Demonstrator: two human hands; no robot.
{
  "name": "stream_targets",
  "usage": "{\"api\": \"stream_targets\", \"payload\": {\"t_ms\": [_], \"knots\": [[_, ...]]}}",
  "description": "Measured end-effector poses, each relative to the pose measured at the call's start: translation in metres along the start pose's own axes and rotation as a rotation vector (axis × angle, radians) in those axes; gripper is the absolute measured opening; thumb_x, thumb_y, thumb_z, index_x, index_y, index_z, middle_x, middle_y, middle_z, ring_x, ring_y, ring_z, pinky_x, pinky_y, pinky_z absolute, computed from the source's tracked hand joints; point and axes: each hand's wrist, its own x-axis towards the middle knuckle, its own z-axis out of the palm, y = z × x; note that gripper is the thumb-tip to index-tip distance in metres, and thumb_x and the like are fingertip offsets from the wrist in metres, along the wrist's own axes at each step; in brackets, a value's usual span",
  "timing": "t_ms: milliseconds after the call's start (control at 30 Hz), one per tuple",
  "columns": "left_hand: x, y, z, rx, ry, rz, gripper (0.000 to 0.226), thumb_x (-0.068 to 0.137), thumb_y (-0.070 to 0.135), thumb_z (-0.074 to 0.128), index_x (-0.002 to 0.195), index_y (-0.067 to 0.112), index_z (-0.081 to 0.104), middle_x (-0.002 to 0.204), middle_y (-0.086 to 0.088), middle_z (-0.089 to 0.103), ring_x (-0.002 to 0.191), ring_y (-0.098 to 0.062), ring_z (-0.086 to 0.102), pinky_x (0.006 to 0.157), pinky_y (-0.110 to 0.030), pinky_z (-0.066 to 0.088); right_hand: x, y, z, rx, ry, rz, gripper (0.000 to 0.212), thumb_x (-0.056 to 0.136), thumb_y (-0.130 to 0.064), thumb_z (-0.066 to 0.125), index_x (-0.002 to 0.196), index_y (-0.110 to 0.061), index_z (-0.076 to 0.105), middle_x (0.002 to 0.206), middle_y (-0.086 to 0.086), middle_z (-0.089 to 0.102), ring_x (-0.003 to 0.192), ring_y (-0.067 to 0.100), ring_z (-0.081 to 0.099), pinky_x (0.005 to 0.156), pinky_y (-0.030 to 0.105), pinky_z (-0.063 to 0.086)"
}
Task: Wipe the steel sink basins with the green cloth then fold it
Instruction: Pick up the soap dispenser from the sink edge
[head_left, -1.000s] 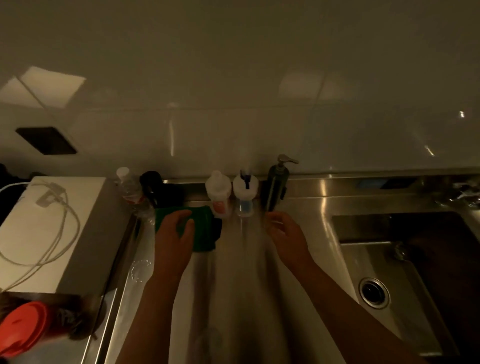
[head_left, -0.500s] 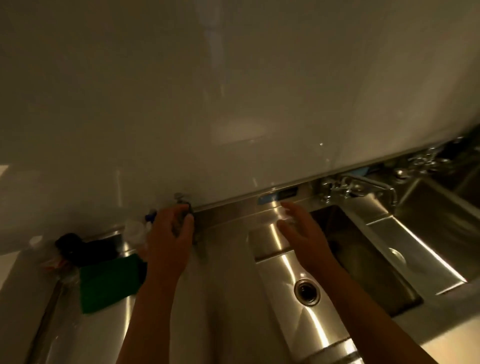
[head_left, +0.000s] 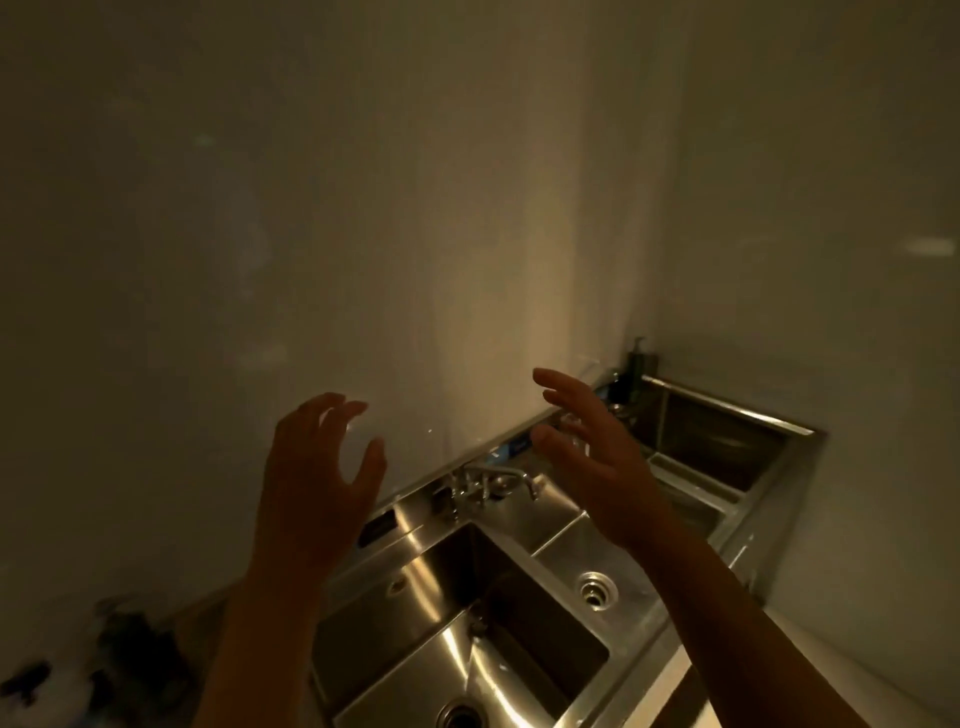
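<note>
Change: both hands have lifted off the steel since half a second ago; the view has swung right, and the green cloth, then at lower left, is out of sight.
Left hand (head_left: 311, 483): raised in front of the wall, fingers spread and curled, holding nothing.
Right hand (head_left: 592, 457): raised above the basins, fingers splayed wide, holding nothing.
Steel sink (head_left: 550, 540): three basins in a row running toward the corner; the two nearer ones show round drains.
Faucet (head_left: 493, 480): mounted on the back ledge, its spout over the divider between the two nearer basins.
Soap dispenser (head_left: 638, 358): dark pump bottle upright in the far corner, behind the last basin.
Lower left: dark, blurred things; too dim to identify.
Green cloth: location cannot be told.
</note>
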Motion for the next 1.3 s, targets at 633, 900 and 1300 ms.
{"api": "stream_targets", "payload": {"t_ms": [633, 900, 1300], "knots": [[0.081, 0.100, 0.042, -0.253, -0.061, 0.268, 0.041, 0.096, 0.039, 0.056, 0.128, 0.015, 0.062, 0.138, -0.007, 0.055, 0.129, -0.025, 0.047, 0.102, -0.042, 0.048, -0.033, -0.093, -0.119, -0.339, 0.407, -0.082, 0.068, 0.085, -0.062, 0.053, 0.146, -0.033, 0.044, 0.150, -0.013, 0.047, 0.134, 0.005, 0.048, 0.109, 0.050, 0.046], [0.076, 0.119, 0.073, -0.305, -0.136, 0.315, 0.039, 0.094, 0.032, 0.063, 0.128, 0.013, 0.062, 0.138, -0.008, 0.055, 0.129, -0.027, 0.047, 0.101, -0.035, 0.041, -0.048, -0.086, -0.137, -0.414, 0.459, -0.013, 0.063, 0.091, -0.051, 0.054, 0.148, -0.027, 0.043, 0.151, -0.008, 0.047, 0.135, 0.010, 0.048, 0.110, 0.050, 0.045], [0.061, 0.192, 0.183, -0.347, -0.245, 0.317, 0.039, 0.094, 0.027, 0.069, 0.130, 0.011, 0.062, 0.134, -0.009, 0.057, 0.125, -0.028, 0.047, 0.098, -0.032, 0.035, -0.065, -0.005, -0.239, -0.445, 0.527, 0.069, 0.061, 0.091, -0.053, 0.053, 0.147, -0.034, 0.042, 0.152, -0.011, 0.044, 0.136, 0.008, 0.046, 0.108, 0.047, 0.046]]}}
